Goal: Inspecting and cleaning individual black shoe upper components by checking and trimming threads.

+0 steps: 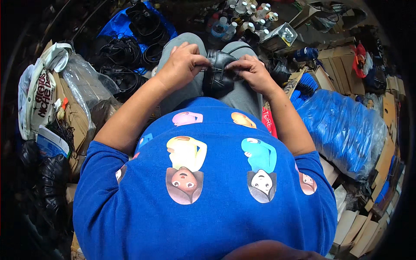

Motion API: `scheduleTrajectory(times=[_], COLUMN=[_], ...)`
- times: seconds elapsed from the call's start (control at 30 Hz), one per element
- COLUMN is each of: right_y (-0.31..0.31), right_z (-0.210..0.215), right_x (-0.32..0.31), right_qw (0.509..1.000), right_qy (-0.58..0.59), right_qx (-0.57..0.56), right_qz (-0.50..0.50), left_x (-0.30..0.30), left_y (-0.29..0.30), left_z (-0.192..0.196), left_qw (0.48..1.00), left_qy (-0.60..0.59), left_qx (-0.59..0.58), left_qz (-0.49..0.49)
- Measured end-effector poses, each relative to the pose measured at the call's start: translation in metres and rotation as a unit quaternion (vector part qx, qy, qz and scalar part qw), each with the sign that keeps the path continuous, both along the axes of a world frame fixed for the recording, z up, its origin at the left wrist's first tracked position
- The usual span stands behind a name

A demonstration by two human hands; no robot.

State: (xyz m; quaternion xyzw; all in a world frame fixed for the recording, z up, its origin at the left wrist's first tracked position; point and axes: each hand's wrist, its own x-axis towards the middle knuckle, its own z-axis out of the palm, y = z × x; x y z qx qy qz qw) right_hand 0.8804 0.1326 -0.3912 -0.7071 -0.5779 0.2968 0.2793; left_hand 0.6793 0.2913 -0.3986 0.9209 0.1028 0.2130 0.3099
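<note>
A black leather shoe (218, 78) rests on my lap between my grey-trousered knees. My left hand (183, 63) is closed in a pinch at the shoe's left side, thumb and fingertips together. From the other side my right hand (255, 74) pinches too, its fingertips near the shoe's upper. A thin dark shoelace (217, 68) crosses the shoe between the two hands; its ends are hard to see against the black leather.
Black shoes (145, 26) lie on a blue plastic sheet at the far left. Several small bottles (247, 19) stand beyond my knees. A clear-wrapped blue bundle (344, 130) is at right, among cardboard pieces (342, 65). A white printed bag (41, 91) lies left.
</note>
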Motion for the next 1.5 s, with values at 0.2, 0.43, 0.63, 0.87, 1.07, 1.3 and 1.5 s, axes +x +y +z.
scheduleTrajectory(times=[0.2,0.43,0.63,0.87,1.07,1.3,1.5], right_y=[-0.002,-0.002,0.009,0.022,0.036,0.013,0.015], right_z=[-0.003,-0.002,0.004,-0.018,-0.008,0.017,0.035], right_x=[0.002,0.003,-0.008,-0.006,0.001,0.004,-0.027], right_qw=[0.999,1.0,0.989,0.951,0.953,0.975,0.958], right_qy=[-0.032,0.018,0.142,0.281,0.255,0.206,-0.26], right_qx=[-0.002,0.003,-0.023,-0.038,-0.087,-0.066,-0.057], right_qz=[0.01,0.006,-0.023,-0.123,-0.138,-0.054,0.104], left_x=[0.002,-0.005,0.008,0.022,0.034,0.008,0.015], left_y=[-0.008,0.003,0.002,-0.002,0.003,-0.002,-0.024], left_z=[0.004,-0.011,-0.022,-0.02,-0.015,0.005,0.041], left_qw=[0.999,0.999,0.99,0.985,0.989,0.988,0.946], left_qy=[0.013,0.032,0.025,0.071,0.067,0.119,0.269], left_qx=[0.041,-0.029,-0.139,-0.151,-0.127,-0.1,0.169], left_qz=[-0.019,-0.025,0.005,0.05,0.026,0.0,-0.061])
